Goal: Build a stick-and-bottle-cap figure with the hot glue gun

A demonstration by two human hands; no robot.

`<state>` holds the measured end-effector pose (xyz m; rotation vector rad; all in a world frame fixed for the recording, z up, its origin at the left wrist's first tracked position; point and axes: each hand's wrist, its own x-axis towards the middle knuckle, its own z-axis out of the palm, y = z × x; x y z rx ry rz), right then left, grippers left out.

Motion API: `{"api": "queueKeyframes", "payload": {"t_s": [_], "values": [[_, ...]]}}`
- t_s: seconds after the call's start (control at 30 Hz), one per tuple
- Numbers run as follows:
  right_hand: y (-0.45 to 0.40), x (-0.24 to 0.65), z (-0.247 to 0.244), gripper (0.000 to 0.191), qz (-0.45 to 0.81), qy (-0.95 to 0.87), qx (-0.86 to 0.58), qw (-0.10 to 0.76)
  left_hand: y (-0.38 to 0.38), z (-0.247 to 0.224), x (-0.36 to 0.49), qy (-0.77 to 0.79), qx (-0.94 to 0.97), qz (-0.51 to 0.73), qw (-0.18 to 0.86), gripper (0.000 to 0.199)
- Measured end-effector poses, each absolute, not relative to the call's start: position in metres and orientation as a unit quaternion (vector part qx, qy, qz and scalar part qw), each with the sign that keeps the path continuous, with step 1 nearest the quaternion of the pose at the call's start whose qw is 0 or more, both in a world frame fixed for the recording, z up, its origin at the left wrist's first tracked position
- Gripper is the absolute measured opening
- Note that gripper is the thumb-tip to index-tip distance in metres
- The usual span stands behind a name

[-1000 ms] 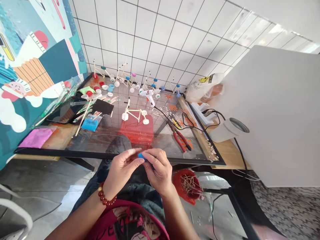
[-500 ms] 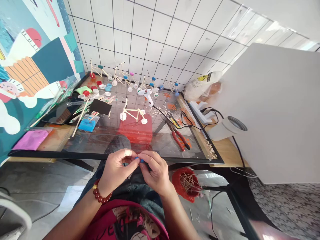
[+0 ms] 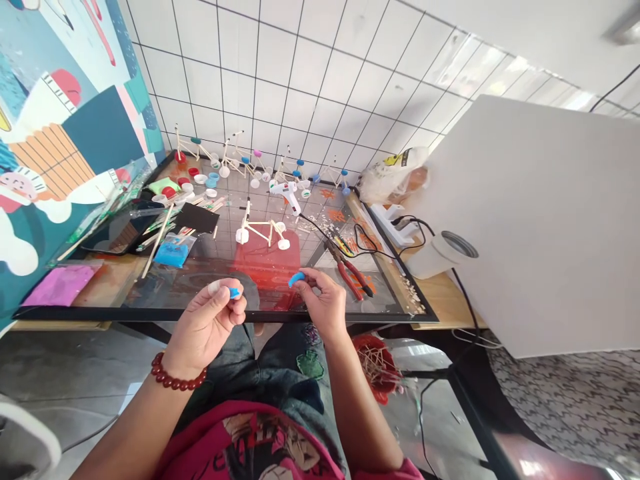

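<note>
My left hand [image 3: 203,327] is pinching a small piece of blue modelling clay [image 3: 234,293] between thumb and fingers, just over the table's front edge. To its right, my right hand [image 3: 326,303] grips a larger, curved piece of blue clay [image 3: 296,279] by its end. The two hands are apart. Beyond them stands a small bicycle model [image 3: 270,233] made of pale sticks with white wheels. A bag of blue clay [image 3: 171,253] lies to the left, beside a black square sheet [image 3: 198,218].
Several finished stick bicycles line the back, near bottle caps [image 3: 200,179]. A white glue gun [image 3: 286,193] lies in front of them, its cable running right. Red-handled pliers [image 3: 350,273] are at the right. A pink clay bag [image 3: 63,285] lies left. Below hangs a red bag of sticks [image 3: 375,363].
My hands were together, fingers closed around the blue clay. They have separated and risen over the table edge, each with a piece of it. The view has shifted slightly.
</note>
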<state>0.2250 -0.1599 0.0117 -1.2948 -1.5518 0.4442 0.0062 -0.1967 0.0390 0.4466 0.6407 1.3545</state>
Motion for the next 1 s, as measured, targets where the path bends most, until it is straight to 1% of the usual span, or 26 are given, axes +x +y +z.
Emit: {"api": "queueKeyframes", "payload": {"t_s": [0.1, 0.2, 0.3, 0.37, 0.47, 0.53, 0.6, 0.67, 0.77, 0.83, 0.87, 0.93, 0.97, 1.0], "values": [[-0.158, 0.226, 0.008, 0.022, 0.170, -0.647, -0.537, 0.513, -0.195, 0.035, 0.011, 0.323, 0.176, 0.588, 0.720, 0.032], [-0.153, 0.229, 0.006, 0.015, 0.135, -0.653, -0.550, 0.503, -0.193, 0.030, 0.016, 0.361, 0.166, 0.562, 0.725, 0.039], [-0.146, 0.235, 0.002, 0.016, 0.099, -0.656, -0.567, 0.488, -0.191, 0.025, 0.019, 0.371, 0.191, 0.557, 0.718, 0.041], [-0.142, 0.240, -0.002, 0.016, 0.072, -0.669, -0.584, 0.455, -0.191, 0.024, 0.022, 0.370, 0.201, 0.567, 0.709, 0.040], [-0.138, 0.246, -0.009, 0.016, 0.044, -0.704, -0.603, 0.374, -0.191, 0.024, 0.026, 0.377, 0.186, 0.584, 0.694, 0.037], [-0.140, 0.247, -0.010, 0.024, 0.026, -0.711, -0.610, 0.348, -0.191, 0.025, 0.028, 0.383, 0.178, 0.587, 0.691, 0.038], [-0.146, 0.242, -0.006, 0.038, 0.012, -0.706, -0.603, 0.371, -0.191, 0.026, 0.029, 0.386, 0.180, 0.587, 0.689, 0.042], [-0.156, 0.231, 0.003, 0.046, 0.037, -0.715, -0.556, 0.422, -0.191, 0.026, 0.031, 0.393, 0.184, 0.589, 0.681, 0.045], [-0.171, 0.208, 0.019, 0.045, 0.149, -0.768, -0.419, 0.460, -0.191, 0.026, 0.037, 0.402, 0.202, 0.593, 0.668, 0.039], [-0.177, 0.194, 0.027, 0.036, 0.198, -0.785, -0.353, 0.469, -0.192, 0.028, 0.038, 0.408, 0.229, 0.591, 0.658, 0.039], [-0.179, 0.189, 0.028, 0.030, 0.212, -0.780, -0.342, 0.479, -0.192, 0.029, 0.036, 0.417, 0.259, 0.583, 0.648, 0.038], [-0.179, 0.185, 0.028, 0.023, 0.256, -0.735, -0.357, 0.517, -0.187, 0.033, 0.023, 0.463, 0.363, 0.559, 0.585, 0.035], [-0.179, 0.185, 0.026, 0.022, 0.295, -0.696, -0.371, 0.540, -0.182, 0.036, 0.012, 0.497, 0.435, 0.541, 0.520, 0.033], [-0.177, 0.186, 0.023, 0.023, 0.341, -0.649, -0.383, 0.561, -0.176, 0.038, -0.002, 0.540, 0.505, 0.529, 0.416, 0.026]]}}
